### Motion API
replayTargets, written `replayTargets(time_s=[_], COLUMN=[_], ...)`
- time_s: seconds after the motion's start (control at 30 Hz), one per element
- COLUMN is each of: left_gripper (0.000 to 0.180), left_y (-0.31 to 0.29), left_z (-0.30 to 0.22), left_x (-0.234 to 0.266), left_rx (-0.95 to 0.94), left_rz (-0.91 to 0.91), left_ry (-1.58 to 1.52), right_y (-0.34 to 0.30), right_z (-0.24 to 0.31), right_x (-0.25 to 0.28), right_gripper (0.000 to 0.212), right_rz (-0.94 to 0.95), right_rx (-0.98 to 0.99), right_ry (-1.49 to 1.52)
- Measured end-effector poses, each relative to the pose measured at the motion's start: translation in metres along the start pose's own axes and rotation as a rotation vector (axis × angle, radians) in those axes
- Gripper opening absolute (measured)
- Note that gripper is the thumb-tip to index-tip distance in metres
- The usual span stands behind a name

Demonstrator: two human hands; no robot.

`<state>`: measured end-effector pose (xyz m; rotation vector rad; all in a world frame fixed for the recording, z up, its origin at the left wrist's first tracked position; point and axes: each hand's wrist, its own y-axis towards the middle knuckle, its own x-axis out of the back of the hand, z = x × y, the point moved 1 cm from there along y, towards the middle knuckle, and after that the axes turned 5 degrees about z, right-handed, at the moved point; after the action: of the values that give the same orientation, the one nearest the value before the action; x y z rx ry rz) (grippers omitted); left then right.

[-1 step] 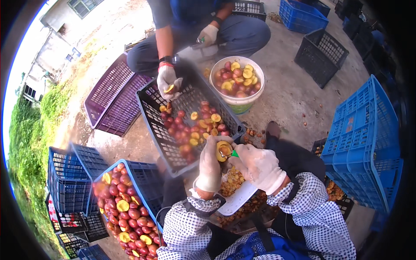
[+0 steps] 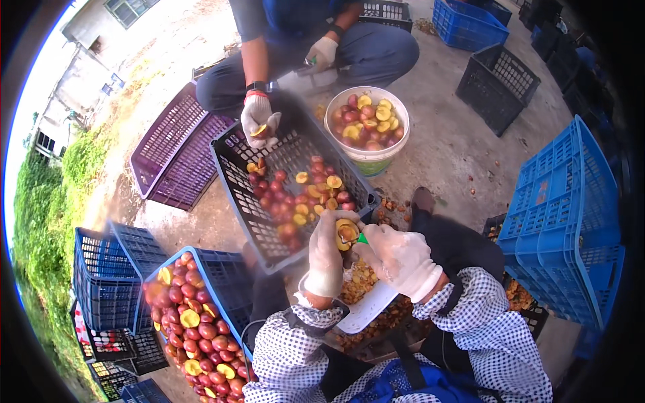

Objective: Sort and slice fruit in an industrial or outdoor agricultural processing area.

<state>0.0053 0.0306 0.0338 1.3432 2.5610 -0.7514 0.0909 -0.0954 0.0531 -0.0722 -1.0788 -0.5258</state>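
In my gloved left hand [image 2: 325, 260] is a halved plum [image 2: 347, 233], its yellow cut face and hollow turned toward my right. My gloved right hand [image 2: 404, 260] grips a small tool with a green handle [image 2: 363, 238]; its tip meets the fruit, though the working end is too small to make out. Below both hands a white tray [image 2: 366, 314] carries yellowish-brown scraps [image 2: 358, 282]. Just beyond my left hand stands a dark plastic crate [image 2: 235, 213] with whole and halved red plums [image 2: 275, 195] in it.
Opposite, a crouching person's gloved hand [image 2: 259, 121] holds a cut plum over the crate. A white bucket [image 2: 371, 156] of plums stands beyond. At left is a blue crate [image 2: 228, 275] heaped with plums [image 2: 195, 329]; blue crates [image 2: 561, 221] are stacked at right. Purple crates [image 2: 178, 151] sit far left.
The other person's hand with the cut plum has shifted and turned slightly over the crate. My own hands stay nearly in place, still on the plum and the tool.
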Motion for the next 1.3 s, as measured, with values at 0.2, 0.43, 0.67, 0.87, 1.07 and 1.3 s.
replayTargets(time_s=[0.2,0.43,0.67,0.87,1.07,1.3], left_gripper=[0.056,0.049,0.049,0.05,0.054,0.05], left_y=[0.006,0.011,0.013,0.01,0.001,0.012], left_z=[0.004,0.027,0.022,0.025,0.022,0.013], left_x=[0.011,0.023,0.024,0.015,0.02,0.024], left_rx=[-0.099,-0.247,0.117,-0.224,0.156,0.271], left_rz=[-0.036,0.018,-0.003,0.004,0.117,0.239], left_ry=[0.297,0.554,0.39,0.465,0.053,-0.397], right_y=[-0.008,-0.003,-0.007,-0.002,0.001,-0.026], right_z=[-0.002,-0.031,-0.024,-0.042,-0.037,-0.043], right_x=[-0.011,-0.02,-0.03,-0.034,0.0,-0.037], right_gripper=[0.028,0.043,0.041,0.041,0.042,0.029], right_rz=[0.146,0.446,0.506,0.531,0.934,0.73], right_rx=[-0.003,0.03,-0.049,-0.14,-0.429,0.26], right_ry=[-0.065,0.193,0.08,1.107,1.321,0.152])
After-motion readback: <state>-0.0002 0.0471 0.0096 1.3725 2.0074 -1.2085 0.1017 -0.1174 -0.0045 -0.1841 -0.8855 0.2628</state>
